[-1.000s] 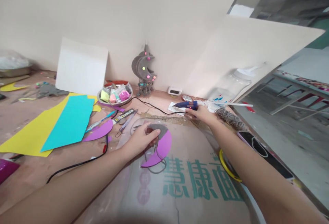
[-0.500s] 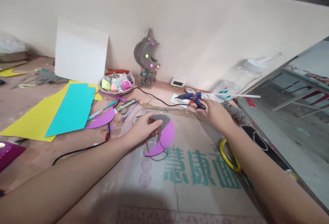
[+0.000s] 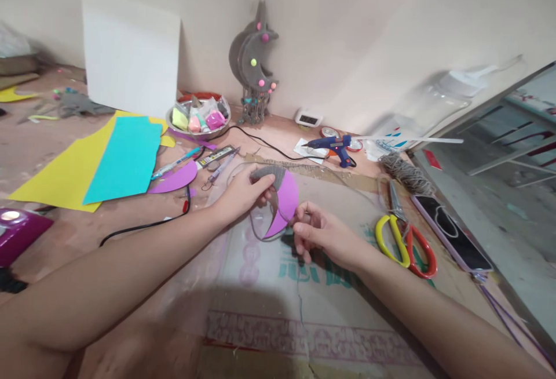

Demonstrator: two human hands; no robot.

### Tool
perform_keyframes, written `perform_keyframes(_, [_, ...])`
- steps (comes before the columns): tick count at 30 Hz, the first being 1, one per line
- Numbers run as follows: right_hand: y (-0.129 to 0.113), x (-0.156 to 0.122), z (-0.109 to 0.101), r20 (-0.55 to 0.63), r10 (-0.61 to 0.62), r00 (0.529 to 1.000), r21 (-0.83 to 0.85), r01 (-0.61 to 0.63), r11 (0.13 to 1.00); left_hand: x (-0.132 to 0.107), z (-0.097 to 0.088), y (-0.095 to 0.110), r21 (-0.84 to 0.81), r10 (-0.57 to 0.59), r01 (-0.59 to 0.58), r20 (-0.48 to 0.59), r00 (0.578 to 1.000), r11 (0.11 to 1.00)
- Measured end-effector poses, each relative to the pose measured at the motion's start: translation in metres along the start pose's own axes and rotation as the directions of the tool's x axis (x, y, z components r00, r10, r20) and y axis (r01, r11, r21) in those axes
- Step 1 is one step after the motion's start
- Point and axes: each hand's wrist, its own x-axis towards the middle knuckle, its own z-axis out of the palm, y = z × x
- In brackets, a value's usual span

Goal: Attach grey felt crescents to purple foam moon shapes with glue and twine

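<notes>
My left hand (image 3: 249, 190) pinches a purple crescent (image 3: 288, 193) whose upper end is wound with grey yarn (image 3: 273, 175). A loose loop of that yarn hangs below and beside the crescent. Close to the crescent's right edge, my right hand (image 3: 315, 231) has its fingers curled in where the loose yarn runs; the exact grip is partly hidden. The blue glue gun (image 3: 332, 146), with a long clear glue stick in its back, stands on the table beyond my right hand, apart from it.
Scissors (image 3: 397, 228) with yellow and red handles, a yarn bundle (image 3: 406, 173) and a phone (image 3: 454, 231) lie at right. Yellow (image 3: 56, 176) and turquoise sheets (image 3: 124, 159) lie at left. Behind are a bowl of clay packs (image 3: 197, 130) and a finished moon ornament (image 3: 256, 63).
My right hand has let go of the glue gun and come down and left to the crescent's edge. The left hand still holds the crescent. The view has shifted somewhat.
</notes>
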Motion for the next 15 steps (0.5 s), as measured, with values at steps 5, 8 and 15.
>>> perform_keyframes(5, [-0.003,-0.003,-0.012,-0.174,-0.171,0.97,-0.313,0.111,0.943,0.0,0.001,-0.002,0.081,0.006,-0.006,0.003,1.0,0.997])
perform_keyframes(8, [-0.006,-0.005,-0.022,-0.184,-0.434,0.882,-0.731,0.172,0.66,-0.001,0.002,-0.005,0.172,-0.002,-0.001,0.018,1.0,0.985])
perform_keyframes(15, [-0.014,0.003,-0.009,-0.038,-0.639,0.768,-0.86,0.3,0.412,-0.009,0.006,-0.002,0.309,0.008,-0.035,0.087,0.996,0.95])
